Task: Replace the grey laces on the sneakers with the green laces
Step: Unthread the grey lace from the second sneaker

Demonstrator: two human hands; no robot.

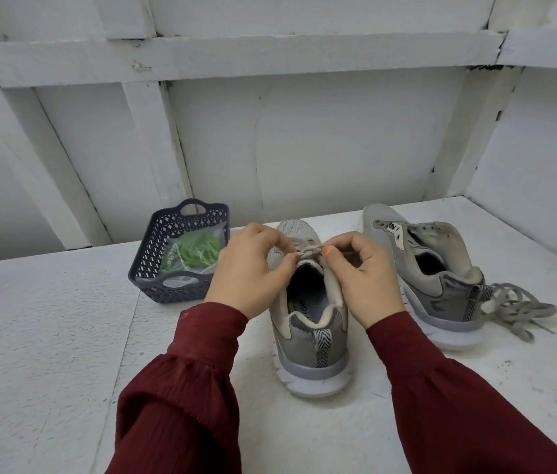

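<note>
- Two sneakers on worktop (47,319): laced sneaker (311,340), unlaced sneaker (420,258).
- Grips: left hand (249,268) and right hand (366,278) each pinch the laced sneaker's grey lace (308,249).
- One basket (153,248) holding green laces (198,251); one loose lace (516,307).

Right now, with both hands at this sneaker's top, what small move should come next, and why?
Probably draw the grey lace out of the top eyelets: the left hand and right hand both pinch it on the middle sneaker, where it is threaded. The other sneaker is already laceless, a loose lace beside it; the green laces wait in the basket.
</note>
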